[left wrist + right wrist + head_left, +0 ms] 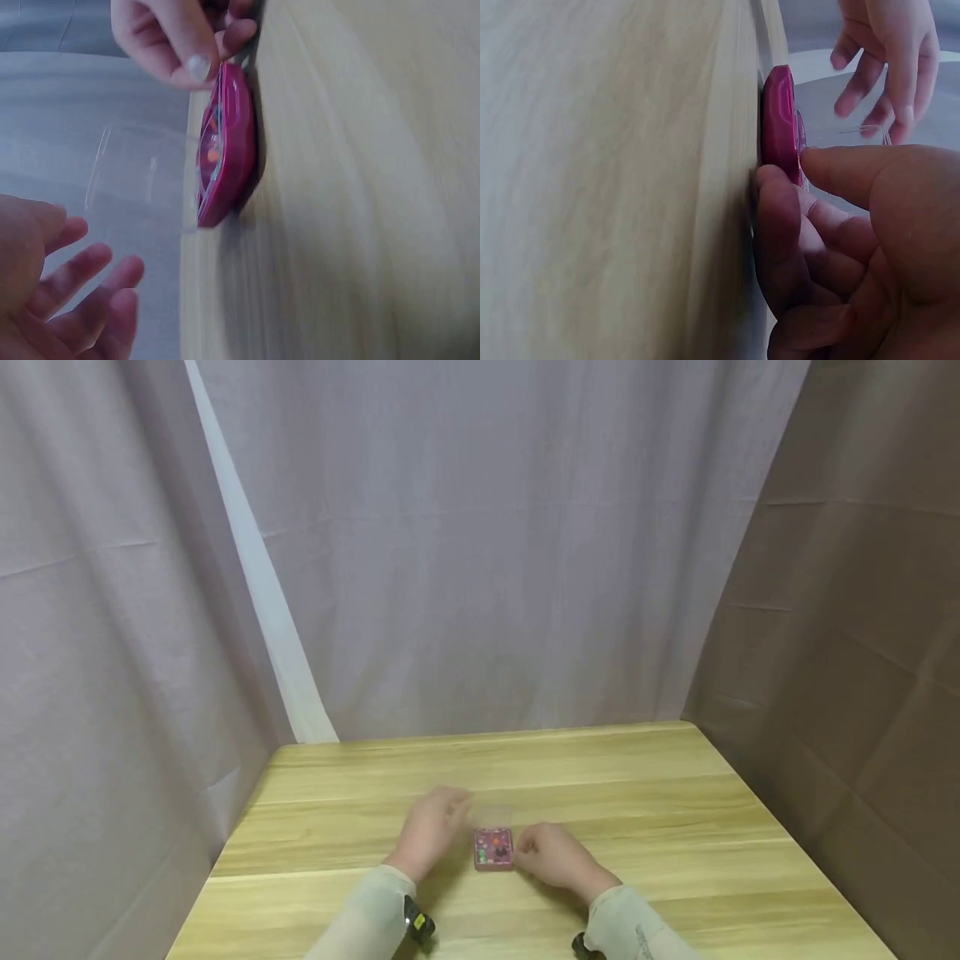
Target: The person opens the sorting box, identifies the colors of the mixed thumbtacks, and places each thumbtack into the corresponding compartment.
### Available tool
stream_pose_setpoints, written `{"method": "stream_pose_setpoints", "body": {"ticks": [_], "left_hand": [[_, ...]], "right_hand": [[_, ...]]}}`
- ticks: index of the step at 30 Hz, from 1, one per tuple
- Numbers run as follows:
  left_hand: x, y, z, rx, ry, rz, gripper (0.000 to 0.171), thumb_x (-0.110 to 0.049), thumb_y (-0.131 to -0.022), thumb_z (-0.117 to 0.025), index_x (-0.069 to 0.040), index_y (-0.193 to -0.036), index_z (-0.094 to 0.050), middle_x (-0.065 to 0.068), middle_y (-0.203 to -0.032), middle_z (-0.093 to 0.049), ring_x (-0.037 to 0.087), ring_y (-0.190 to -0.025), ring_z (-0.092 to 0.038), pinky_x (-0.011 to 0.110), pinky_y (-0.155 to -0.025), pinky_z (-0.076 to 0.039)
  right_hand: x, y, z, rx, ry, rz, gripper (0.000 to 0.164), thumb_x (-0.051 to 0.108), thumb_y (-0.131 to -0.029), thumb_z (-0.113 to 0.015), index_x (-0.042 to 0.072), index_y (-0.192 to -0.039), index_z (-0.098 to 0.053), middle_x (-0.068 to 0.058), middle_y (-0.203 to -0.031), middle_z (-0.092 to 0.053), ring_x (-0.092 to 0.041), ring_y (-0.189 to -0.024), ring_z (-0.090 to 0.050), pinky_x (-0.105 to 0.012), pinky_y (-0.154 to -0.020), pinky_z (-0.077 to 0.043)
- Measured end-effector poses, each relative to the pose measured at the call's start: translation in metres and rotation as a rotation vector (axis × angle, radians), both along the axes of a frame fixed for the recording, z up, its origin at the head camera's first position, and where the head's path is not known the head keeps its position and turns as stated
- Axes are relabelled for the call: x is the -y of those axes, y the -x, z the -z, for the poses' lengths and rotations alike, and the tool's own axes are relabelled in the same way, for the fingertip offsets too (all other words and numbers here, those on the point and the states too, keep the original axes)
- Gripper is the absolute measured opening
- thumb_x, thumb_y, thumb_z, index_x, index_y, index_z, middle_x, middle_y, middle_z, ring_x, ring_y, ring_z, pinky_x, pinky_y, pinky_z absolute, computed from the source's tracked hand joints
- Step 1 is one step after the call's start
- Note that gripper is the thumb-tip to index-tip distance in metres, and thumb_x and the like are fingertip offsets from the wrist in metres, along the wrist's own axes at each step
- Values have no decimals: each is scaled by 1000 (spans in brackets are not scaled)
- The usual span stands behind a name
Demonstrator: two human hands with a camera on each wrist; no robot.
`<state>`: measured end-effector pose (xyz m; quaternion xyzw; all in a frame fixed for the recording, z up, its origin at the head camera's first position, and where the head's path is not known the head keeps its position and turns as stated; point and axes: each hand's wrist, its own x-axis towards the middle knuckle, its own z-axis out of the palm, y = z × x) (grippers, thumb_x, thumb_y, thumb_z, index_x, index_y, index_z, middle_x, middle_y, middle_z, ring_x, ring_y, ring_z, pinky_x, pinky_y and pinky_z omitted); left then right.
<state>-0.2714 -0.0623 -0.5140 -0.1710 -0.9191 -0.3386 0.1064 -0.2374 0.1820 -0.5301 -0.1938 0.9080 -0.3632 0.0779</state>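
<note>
A small square pink case (493, 852) lies on the table with a clear lid (142, 176) standing raised from it. Small coloured pieces, among them an orange one (213, 155), show inside. My right hand (557, 857) pinches the case's right edge between thumb and curled fingers, as the right wrist view shows up close. Over by the raised lid, my left hand (433, 827) hovers with its fingers loosely bent and spread, holding nothing. Whether a left fingertip touches the lid's edge is hard to see.
The case rests on a light wood-grain table (337, 802). Grey curtains (480, 568) hang behind and to the left, and a darker brown one (847, 635) on the right. A pale strip (255, 552) shows through a curtain gap.
</note>
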Motion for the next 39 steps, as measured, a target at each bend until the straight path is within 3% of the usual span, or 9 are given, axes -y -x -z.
{"method": "stream_pose_setpoints", "body": {"ticks": [6, 17, 26, 34, 39], "left_hand": [[-12, -2, 5, 57, 18, 28, 30, -33, -99, -55, -14, -117, -71, 7, -117, -73, 23, -107, -63, 49, -94, -55], [-10, -10, 6, -1, 30, 70, 25, -34, -98, -58, -19, -110, -74, 3, -112, -75, 18, -101, -66, 45, -91, -57], [-3, -25, 7, 17, -2, 166, 19, -26, -93, -65, -22, -109, -74, -3, -111, -75, 10, -99, -64, 43, -90, -58], [-2, -37, 9, 27, 13, 289, 27, -25, -92, -67, -30, -117, -71, -8, -121, -71, 6, -106, -60, 45, -95, -55], [-3, -41, 14, -14, 64, 285, 26, -23, -87, -72, -27, -113, -73, -7, -123, -71, 7, -108, -60, 46, -95, -55]], "right_hand": [[3, 1, 6, 60, 43, -17, 22, 24, -92, -65, 14, -72, -68, 1, -63, -68, -13, -52, -61, -29, -50, -56], [5, 1, 11, 111, 77, -5, 19, 23, -92, -65, 13, -76, -66, -1, -65, -69, -15, -53, -64, -28, -49, -58], [4, 4, 14, 111, 76, -10, 18, 24, -92, -65, 14, -77, -66, 1, -65, -69, -15, -52, -63, -29, -50, -58], [-1, 4, 9, 134, 83, -36, 19, 26, -95, -62, 13, -82, -67, -1, -69, -69, -15, -55, -63, -25, -50, -57], [-2, 2, 8, 149, 92, -45, 17, 23, -95, -62, 11, -85, -67, -2, -70, -70, -16, -55, -64, -27, -51, -57]]}}
